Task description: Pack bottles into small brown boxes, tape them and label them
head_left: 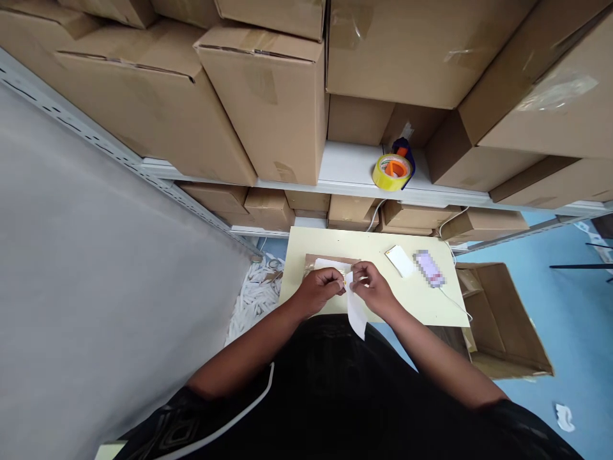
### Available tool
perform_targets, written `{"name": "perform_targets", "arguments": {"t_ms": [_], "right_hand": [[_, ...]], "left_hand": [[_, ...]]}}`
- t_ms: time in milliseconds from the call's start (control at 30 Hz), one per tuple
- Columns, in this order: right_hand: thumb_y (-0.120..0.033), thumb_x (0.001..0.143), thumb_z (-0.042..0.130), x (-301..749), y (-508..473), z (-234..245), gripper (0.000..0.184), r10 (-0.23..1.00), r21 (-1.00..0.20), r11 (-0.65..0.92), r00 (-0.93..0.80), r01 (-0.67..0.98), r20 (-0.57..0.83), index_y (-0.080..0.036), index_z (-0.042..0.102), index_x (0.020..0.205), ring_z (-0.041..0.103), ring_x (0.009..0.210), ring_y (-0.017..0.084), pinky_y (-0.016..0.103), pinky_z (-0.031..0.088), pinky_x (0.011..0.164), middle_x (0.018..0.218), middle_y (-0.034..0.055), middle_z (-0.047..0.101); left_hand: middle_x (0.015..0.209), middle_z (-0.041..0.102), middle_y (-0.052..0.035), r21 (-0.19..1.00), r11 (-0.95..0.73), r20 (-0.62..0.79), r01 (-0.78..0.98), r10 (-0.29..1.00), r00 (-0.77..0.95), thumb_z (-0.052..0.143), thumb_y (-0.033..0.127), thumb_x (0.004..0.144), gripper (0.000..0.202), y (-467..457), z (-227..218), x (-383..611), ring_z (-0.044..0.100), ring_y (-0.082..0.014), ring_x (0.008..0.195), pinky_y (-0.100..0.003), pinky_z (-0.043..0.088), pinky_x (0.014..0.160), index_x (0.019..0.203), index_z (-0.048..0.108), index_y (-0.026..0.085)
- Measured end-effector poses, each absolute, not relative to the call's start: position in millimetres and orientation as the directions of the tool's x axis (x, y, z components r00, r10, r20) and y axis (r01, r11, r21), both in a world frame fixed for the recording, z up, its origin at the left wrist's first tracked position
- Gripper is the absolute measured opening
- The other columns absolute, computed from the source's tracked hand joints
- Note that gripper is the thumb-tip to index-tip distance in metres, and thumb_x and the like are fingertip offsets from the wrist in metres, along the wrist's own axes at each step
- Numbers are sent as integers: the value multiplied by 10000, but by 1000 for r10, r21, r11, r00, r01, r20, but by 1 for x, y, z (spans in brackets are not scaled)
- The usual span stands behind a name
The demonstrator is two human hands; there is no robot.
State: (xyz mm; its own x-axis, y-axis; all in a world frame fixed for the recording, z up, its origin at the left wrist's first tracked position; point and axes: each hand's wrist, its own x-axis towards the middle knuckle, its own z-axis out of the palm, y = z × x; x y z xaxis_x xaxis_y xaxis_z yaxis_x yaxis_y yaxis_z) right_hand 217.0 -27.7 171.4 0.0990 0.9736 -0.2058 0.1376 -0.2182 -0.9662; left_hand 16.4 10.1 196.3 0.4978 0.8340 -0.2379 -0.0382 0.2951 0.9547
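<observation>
A white paper strip (356, 314) hangs from between my hands and curls down towards my black shirt. My right hand (376, 291) pinches the strip near its upper end, thumb and fingers bent together. Close beside it, my left hand (320, 291) is closed, its thumb and forefinger pressed together at the strip's left edge. A small yellowish bit shows at those fingertips, too small to name. Under and behind both hands lies a flat brown cardboard piece (310, 260) with a white sheet (330, 262) on it, partly covered by my fingers.
On the pale yellow table (364, 246) lie a white pad (400, 260) and a blurred phone-like object (429, 268) with a cable. A yellow tape roll in a dispenser (393, 172) sits on the shelf among cardboard boxes (268, 96). An open carton (502, 319) stands right; white scraps (253, 300) lie left.
</observation>
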Motion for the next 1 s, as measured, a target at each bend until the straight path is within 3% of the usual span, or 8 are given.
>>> {"name": "perform_targets", "arguments": {"t_ms": [67,167,233,467,667,833,933,1000], "right_hand": [[-357,787,733,212,-28,173,217,985,-954,-121,149,274,-82,-253,637,952,593,857,200,336,493,782,932,18,644],[-435,916,626,200,-29,178,207,994,-967,-101,-7,234,-106,-237,646,859,590,768,187,317,483,725,810,9,637],[-437,928,612,192,-27,180,234,990,-970,-121,-46,212,-133,-229,664,834,597,744,183,305,472,701,777,3,651],[-347,904,584,177,-18,182,206,993,-942,-107,87,319,-83,-238,683,760,590,713,188,304,446,679,735,-4,665],[-443,906,613,187,5,173,204,917,-982,-181,371,58,-148,-254,636,832,536,633,166,295,438,635,649,-34,573],[-489,858,702,194,16,172,259,899,-969,-191,368,-157,-237,-250,603,854,485,542,134,288,426,578,601,-58,521],[-514,874,702,187,9,173,285,908,-973,-210,348,-99,-232,-240,624,856,512,575,135,290,431,597,647,-37,568],[-537,908,666,177,2,174,304,928,-980,-198,321,-6,-189,-239,637,854,532,618,145,295,441,629,677,-25,589]], "left_hand": [[679,646,12,978,206,-201,37,875,441,669,302,806,151,9,193,18,587,-130,677,-256,462,694,733,660,170],[649,611,29,982,106,-158,155,912,378,636,313,828,175,8,188,18,544,-116,633,-240,426,635,723,663,174],[661,619,29,976,77,-146,202,924,352,624,324,840,189,7,186,17,542,-115,637,-235,424,630,738,676,175],[645,593,33,968,138,-191,208,947,258,593,275,784,120,-2,171,3,516,-117,615,-235,411,614,723,646,186],[615,555,35,912,288,-302,293,953,3,574,329,722,151,-2,117,-75,495,-131,602,-248,383,596,700,640,195],[569,555,25,757,572,-519,316,820,-242,576,377,708,190,-22,80,-169,498,-136,536,-261,398,561,646,587,198],[642,640,0,751,609,-605,255,789,-103,613,426,740,238,-33,90,-178,563,-148,535,-268,422,546,727,633,190],[733,699,-30,804,541,-572,246,818,70,629,476,794,298,-32,110,-158,619,-159,580,-276,463,575,805,669,181]]}}
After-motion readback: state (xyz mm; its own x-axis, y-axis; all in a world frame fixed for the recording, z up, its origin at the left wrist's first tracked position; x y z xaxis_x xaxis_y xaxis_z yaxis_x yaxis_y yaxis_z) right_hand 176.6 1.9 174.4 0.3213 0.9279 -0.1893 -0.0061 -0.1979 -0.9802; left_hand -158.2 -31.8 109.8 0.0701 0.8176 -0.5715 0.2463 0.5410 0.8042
